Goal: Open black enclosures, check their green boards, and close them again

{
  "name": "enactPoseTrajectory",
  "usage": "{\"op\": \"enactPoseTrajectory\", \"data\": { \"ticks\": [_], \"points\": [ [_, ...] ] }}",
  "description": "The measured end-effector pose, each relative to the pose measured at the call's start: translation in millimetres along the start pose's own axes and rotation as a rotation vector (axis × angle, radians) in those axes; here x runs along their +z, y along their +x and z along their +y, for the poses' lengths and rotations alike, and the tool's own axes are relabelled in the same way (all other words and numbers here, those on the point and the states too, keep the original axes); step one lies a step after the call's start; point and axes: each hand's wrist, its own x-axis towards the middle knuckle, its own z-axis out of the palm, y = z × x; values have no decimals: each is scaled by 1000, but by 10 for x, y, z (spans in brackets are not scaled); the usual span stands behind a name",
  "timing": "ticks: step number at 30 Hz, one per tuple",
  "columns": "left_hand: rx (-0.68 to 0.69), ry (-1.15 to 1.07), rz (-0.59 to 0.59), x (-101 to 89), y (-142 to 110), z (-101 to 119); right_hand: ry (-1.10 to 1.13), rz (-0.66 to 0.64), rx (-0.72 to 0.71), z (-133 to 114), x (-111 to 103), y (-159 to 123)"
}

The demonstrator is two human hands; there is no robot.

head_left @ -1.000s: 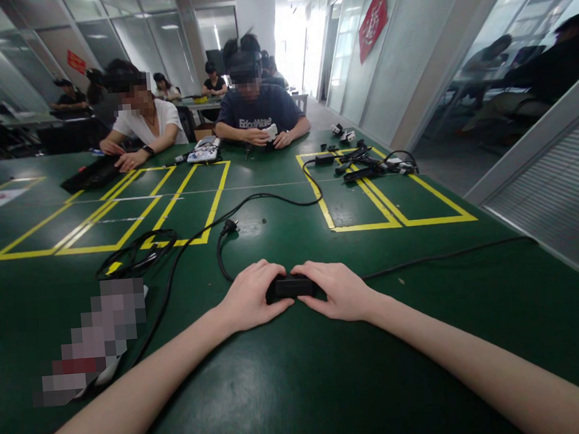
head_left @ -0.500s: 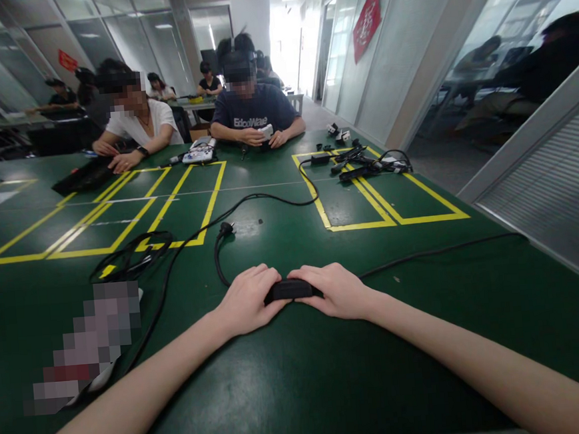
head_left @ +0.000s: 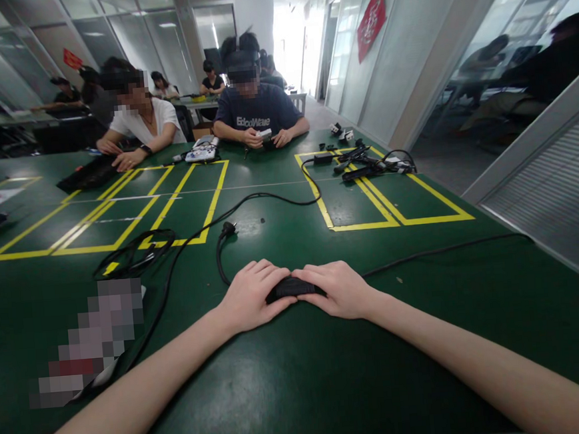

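A black power adapter (head_left: 295, 285), block-shaped, lies between my two hands low over the table, much of it covered by fingers. My left hand (head_left: 255, 294) is wrapped round its left end, thumb in front and fingers over the top. Round the right end closes my right hand (head_left: 336, 289) in the same way, and the fingertips of both hands nearly meet. A black cord with a plug (head_left: 227, 229) at its tip comes out behind my left hand. Beyond my right hand, a black cord (head_left: 447, 247) runs off toward the table's right edge.
A blurred-out pale object (head_left: 93, 339) lies left beside a coiled black cable (head_left: 136, 252). Yellow tape (head_left: 365, 226) marks the green table (head_left: 283, 391). Tangled black cables (head_left: 365, 161) lie far right. Two people sit opposite, one with a black tray (head_left: 88, 174), one holding a white object (head_left: 263, 134).
My fingers have slid closer together over the adapter, covering more of its top. The view has shifted slightly, and a dark object now shows at the left edge.
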Motion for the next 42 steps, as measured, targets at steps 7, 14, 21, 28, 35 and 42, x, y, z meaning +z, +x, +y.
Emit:
{"op": "enactPoseTrajectory", "data": {
  "ticks": [7,14,21,28,35,42],
  "points": [
    [17,-16,35,31,-21,-22,-38,233,-74,7,19,-7],
    [28,-26,97,56,-43,-29,-65,358,-173,-2,21,8],
    [66,-52,61,60,-42,-24,-2,332,-180,4,-3,9],
    [-115,-231,-1,-1,-27,-15,-202,342,-289,53,19,-40],
    [-365,-533,-166,-63,43,-17,-388,373,-390,37,-32,-36],
    [-284,-430,-9,-27,4,6,-51,136,-209,44,-43,-4]
  ]
}}
